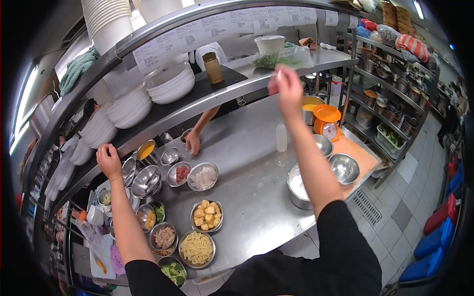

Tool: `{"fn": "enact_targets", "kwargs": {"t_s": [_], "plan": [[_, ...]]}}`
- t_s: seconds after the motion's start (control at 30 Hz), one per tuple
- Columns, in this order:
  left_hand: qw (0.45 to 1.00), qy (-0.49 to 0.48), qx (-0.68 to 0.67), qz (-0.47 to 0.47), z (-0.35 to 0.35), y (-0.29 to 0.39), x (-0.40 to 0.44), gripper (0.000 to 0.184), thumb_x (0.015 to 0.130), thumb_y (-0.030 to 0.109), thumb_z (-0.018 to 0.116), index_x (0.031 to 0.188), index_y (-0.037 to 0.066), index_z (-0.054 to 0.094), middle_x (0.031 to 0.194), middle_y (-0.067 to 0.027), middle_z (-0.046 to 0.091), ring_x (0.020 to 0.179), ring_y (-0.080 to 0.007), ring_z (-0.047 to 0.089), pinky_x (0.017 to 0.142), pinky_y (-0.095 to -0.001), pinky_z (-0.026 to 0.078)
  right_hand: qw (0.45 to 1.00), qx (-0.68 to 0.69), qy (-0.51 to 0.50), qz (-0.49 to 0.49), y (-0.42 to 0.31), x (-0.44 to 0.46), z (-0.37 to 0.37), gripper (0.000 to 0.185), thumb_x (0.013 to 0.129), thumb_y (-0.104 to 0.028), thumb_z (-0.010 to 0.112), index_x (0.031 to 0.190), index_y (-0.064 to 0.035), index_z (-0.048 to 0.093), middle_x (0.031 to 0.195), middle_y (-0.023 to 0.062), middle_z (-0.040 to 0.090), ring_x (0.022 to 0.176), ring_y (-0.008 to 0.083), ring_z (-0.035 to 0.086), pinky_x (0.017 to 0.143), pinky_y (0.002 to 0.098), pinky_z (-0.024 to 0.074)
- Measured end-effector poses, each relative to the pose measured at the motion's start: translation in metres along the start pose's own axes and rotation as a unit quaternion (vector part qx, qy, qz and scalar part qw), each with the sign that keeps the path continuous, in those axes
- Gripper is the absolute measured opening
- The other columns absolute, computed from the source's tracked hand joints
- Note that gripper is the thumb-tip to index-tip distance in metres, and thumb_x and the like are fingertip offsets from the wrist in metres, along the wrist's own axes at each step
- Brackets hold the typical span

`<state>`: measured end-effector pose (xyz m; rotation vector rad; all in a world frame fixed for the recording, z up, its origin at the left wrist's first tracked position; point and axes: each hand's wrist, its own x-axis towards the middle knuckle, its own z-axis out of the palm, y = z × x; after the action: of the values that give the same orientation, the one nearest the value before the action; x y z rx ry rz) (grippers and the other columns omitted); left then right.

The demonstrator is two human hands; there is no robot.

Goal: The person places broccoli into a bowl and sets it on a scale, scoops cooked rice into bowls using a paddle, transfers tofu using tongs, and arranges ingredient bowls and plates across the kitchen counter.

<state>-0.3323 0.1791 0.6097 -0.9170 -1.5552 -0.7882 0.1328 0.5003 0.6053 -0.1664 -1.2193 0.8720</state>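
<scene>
My left hand (108, 161) is at the front edge of the steel shelf (202, 104), its fingers curled against the edge beside stacked white bowls (98, 126). My right hand (287, 90) is raised at the shelf's right part and smeared by motion. Right by its fingertips is a clear plastic bag (299, 57) with green herbs (266, 61); I cannot tell whether they touch. Under my arms the steel counter bears metal bowls of noodles (197, 248), fried tofu cubes (207, 215), pale translucent pieces (203, 177) and red meat (182, 172).
Across the counter is another person's hand (192, 142). At right stand a clear bottle (281, 137), an orange scale (327, 121), a pot of white contents (297, 186) and an empty metal bowl (344, 168). Order slips (197, 37) hang above the shelf. A storage rack (395, 84) stands far right.
</scene>
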Motion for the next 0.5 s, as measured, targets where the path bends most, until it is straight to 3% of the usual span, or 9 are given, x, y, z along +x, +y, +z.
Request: {"fn": "enact_targets", "kwargs": {"t_s": [0.13, 0.17, 0.23, 0.27, 0.33, 0.5], "plan": [[1.0, 0.005, -0.004, 0.005, 0.0, -0.001, 0.0, 0.017, 0.088, 0.019, 0.058, 0.084, 0.003, 0.058, 0.087, -0.0123, 0.061, 0.085, -0.0332, 0.056, 0.079, -0.0429, 0.044, 0.99, 0.058, 0.015, 0.129, -0.004, 0.115, 0.001, 0.041, 0.089, -0.012, 0.053, 0.128, -0.0006, 0.05, 0.112, 0.0134, 0.059, 0.089, 0.0231, 0.066, 0.066, 0.0298, 0.0553], [1.0, 0.007, -0.004, 0.006, 0.0, 0.0, 0.0, 0.017, 0.088, 0.019, 0.057, 0.084, 0.003, 0.058, 0.087, -0.0124, 0.061, 0.085, -0.0332, 0.056, 0.079, -0.0429, 0.044, 0.99, 0.058, 0.015, 0.129, -0.004, 0.131, -0.001, 0.041, 0.089, -0.012, 0.053, 0.128, -0.0006, 0.05, 0.112, 0.0134, 0.059, 0.089, 0.0231, 0.066, 0.066, 0.0298, 0.0553], [1.0, 0.006, -0.003, 0.008, -0.001, 0.001, 0.0, 0.017, 0.088, 0.019, 0.057, 0.084, 0.003, 0.058, 0.087, -0.0125, 0.062, 0.085, -0.0333, 0.056, 0.079, -0.0429, 0.044, 0.98, -0.041, -0.027, 0.191, -0.009, 0.15, -0.003, 0.051, 0.084, -0.009, 0.052, 0.134, -0.0015, 0.046, 0.121, 0.0125, 0.056, 0.099, 0.0257, 0.063, 0.069, 0.0339, 0.0548], [1.0, 0.005, -0.002, 0.01, -0.001, 0.001, 0.0, 0.017, 0.088, 0.019, 0.057, 0.084, 0.003, 0.059, 0.087, -0.0126, 0.062, 0.085, -0.0334, 0.057, 0.079, -0.0429, 0.044, 0.98, -0.041, -0.027, 0.191, -0.014, 0.151, -0.004, 0.051, 0.084, -0.009, 0.052, 0.134, -0.0015, 0.046, 0.121, 0.0125, 0.056, 0.099, 0.0257, 0.063, 0.069, 0.0339, 0.0548], [1.0, 0.009, -0.001, 0.015, 0.0, -0.001, 0.001, 0.017, 0.088, 0.019, 0.057, 0.084, 0.003, 0.059, 0.087, -0.0127, 0.062, 0.085, -0.0335, 0.057, 0.079, -0.0429, 0.044, 0.976, -0.096, -0.084, 0.177, -0.024, 0.155, -0.005, 0.054, 0.088, -0.009, 0.049, 0.141, -0.0074, 0.039, 0.121, 0.0102, 0.054, 0.106, 0.0221, 0.058, 0.081, 0.0379, 0.0521], [1.0, 0.013, -0.003, 0.021, 0.0, -0.001, 0.0, 0.018, 0.089, 0.02, 0.057, 0.084, 0.003, 0.059, 0.087, -0.0128, 0.062, 0.085, -0.0338, 0.057, 0.079, -0.043, 0.044, 0.99, -0.086, -0.056, 0.096, -0.034, 0.151, -0.008, 0.055, 0.086, -0.007, 0.05, 0.14, -0.0114, 0.042, 0.119, 0.009, 0.054, 0.098, 0.0176, 0.058, 0.079, 0.0346, 0.0508]]}}
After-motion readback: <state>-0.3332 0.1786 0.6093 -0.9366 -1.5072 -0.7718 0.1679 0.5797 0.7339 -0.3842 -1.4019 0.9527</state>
